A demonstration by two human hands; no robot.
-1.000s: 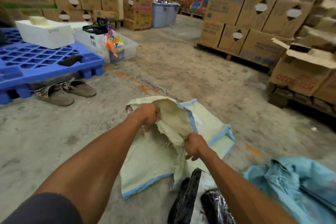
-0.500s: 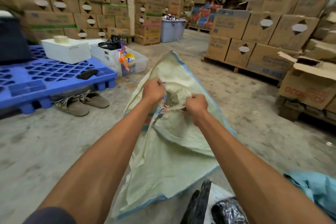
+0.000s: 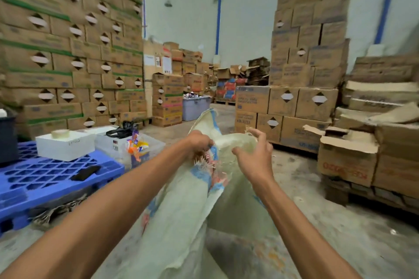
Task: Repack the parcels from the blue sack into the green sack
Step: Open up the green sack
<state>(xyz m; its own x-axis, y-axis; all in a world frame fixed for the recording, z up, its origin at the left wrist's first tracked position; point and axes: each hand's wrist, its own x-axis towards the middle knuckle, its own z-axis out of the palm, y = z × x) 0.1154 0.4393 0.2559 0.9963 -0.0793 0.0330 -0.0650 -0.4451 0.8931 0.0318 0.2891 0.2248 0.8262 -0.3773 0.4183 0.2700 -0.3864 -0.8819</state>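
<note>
I hold the pale green woven sack [image 3: 181,222], with blue trim and a frayed mouth, up in front of me; its body hangs down toward the floor. My left hand [image 3: 199,145] grips the bunched, frayed edge of the mouth. My right hand [image 3: 255,155] is at the other side of the mouth with its fingers spread and loosely bent, touching the rim without a clear grip. The blue sack and the parcels are out of view.
A blue plastic pallet [image 3: 45,179] stands at left with a white box [image 3: 64,145], a clear bin [image 3: 127,145] and shoes [image 3: 54,213] beneath. Stacked cardboard cartons [image 3: 294,102] line both sides. An open carton [image 3: 347,161] sits at right and a grey tub [image 3: 196,106] beyond.
Both hands raised the green sack off the floor to chest height. My right hand went from a closed grip on the mouth to spread fingers. My view tilted up, losing the parcels and blue sack.
</note>
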